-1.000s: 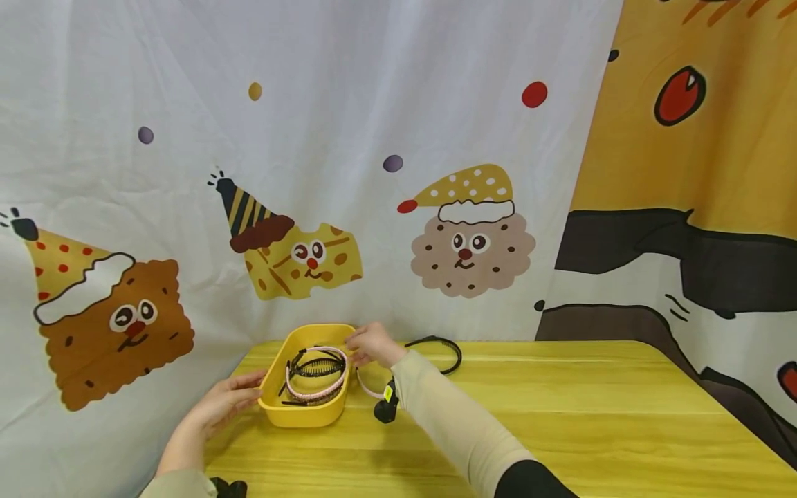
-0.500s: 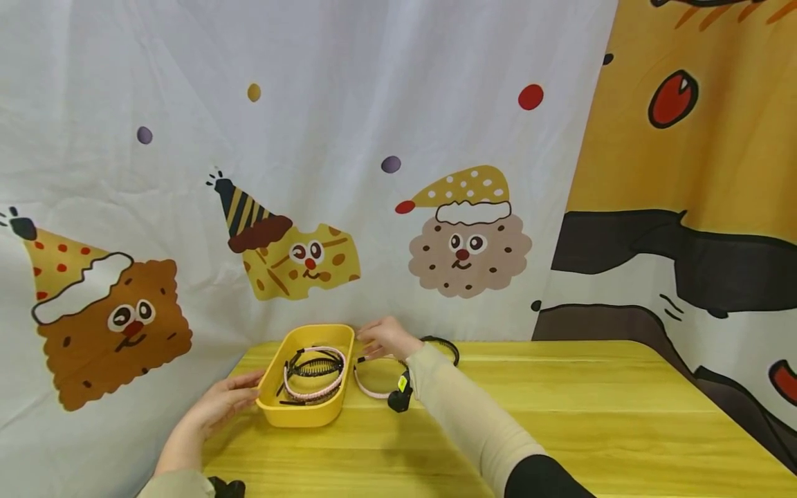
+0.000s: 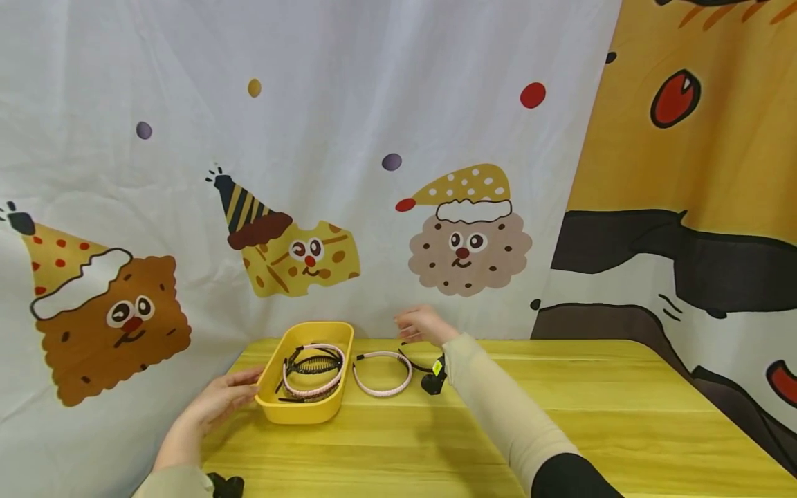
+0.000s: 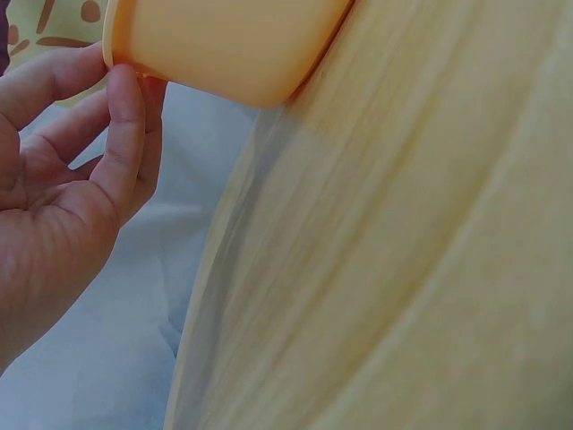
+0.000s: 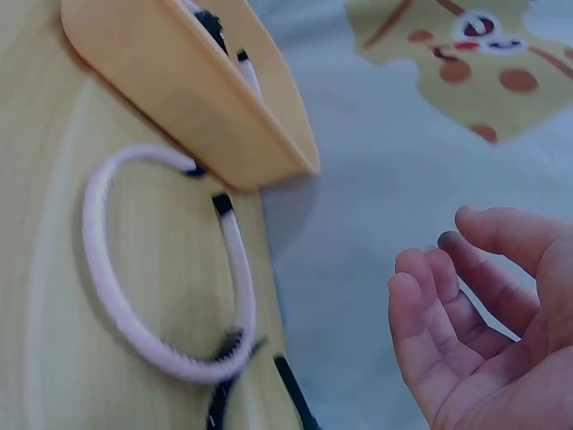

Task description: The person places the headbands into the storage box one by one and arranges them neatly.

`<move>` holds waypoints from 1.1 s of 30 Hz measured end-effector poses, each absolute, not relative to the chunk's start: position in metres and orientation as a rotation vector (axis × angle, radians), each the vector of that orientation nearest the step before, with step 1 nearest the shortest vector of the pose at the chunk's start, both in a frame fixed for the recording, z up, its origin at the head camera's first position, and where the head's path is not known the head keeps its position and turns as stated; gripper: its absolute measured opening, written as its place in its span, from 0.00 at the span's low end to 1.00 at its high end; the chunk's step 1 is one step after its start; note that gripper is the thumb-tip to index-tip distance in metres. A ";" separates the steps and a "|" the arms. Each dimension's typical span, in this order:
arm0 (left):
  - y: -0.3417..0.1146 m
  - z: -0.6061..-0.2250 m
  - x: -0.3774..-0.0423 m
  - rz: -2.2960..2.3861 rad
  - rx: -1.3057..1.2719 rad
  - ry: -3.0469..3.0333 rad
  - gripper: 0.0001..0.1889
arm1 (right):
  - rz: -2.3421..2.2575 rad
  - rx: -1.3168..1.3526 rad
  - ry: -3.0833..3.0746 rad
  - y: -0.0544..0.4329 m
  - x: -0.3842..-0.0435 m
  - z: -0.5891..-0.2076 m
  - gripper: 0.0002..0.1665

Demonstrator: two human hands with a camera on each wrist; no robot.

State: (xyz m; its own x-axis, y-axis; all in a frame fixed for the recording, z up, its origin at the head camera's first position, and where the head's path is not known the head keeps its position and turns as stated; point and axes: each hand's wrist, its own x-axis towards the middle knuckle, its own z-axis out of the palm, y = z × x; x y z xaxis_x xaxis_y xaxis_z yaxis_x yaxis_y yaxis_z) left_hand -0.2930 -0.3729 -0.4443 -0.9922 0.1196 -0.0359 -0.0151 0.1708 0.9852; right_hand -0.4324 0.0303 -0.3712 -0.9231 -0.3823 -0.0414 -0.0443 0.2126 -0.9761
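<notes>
At the left, my left hand [image 3: 225, 400] pinches the near-left rim of a yellow basket [image 3: 299, 415]; in the left wrist view its fingertips meet at the basket's edge [image 4: 109, 36]. Inside the basket lie a pink headband [image 3: 311, 395] and several black hair pieces, one with comb-like teeth. My right hand [image 3: 423, 326], fingers loosely bent and holding nothing, hovers over the table's back edge, right of the basket. Below it on the table are a pink headband [image 3: 382, 393] with black tips and a black headband [image 3: 416, 366], partly hidden by the wrist camera; the two overlap in the right wrist view.
The yellow wood-grain table [image 3: 598, 408] stretches off to the right. Behind it hangs a white curtain [image 3: 324, 124] printed with cartoon snacks, close against the back edge. Black wrist cameras [image 3: 433, 380] are worn on both wrists.
My right hand has drawn away from the basket's right rim, moving right and up, which uncovers the pink headband on the table. The left hand stays at the basket.
</notes>
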 end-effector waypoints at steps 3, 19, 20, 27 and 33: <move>-0.373 -0.443 -0.293 1.951 0.096 2.330 0.33 | -1.790 -0.371 2.236 0.045 -0.435 -0.370 0.23; -0.374 -0.443 -0.293 1.955 0.114 2.323 0.34 | -1.910 -0.149 2.238 0.119 -0.443 -0.384 0.29; -0.373 -0.443 -0.292 1.957 0.111 2.325 0.34 | -1.933 -0.127 2.221 0.123 -0.444 -0.387 0.28; -0.372 -0.442 -0.291 1.942 0.127 2.324 0.34 | -1.991 -0.022 2.185 0.145 -0.441 -0.414 0.29; -0.372 -0.441 -0.290 1.941 0.128 2.310 0.35 | -2.045 0.080 2.178 0.154 -0.437 -0.435 0.29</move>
State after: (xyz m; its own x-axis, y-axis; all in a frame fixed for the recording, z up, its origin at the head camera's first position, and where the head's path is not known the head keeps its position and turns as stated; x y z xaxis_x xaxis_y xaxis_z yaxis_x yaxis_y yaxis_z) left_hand -0.2896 -0.3716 -0.4411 -0.9891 0.1424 -0.0385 -0.0134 0.1734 0.9848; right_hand -0.4370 0.1544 -0.4345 -0.9868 -0.0660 -0.1477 0.1433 0.0677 -0.9874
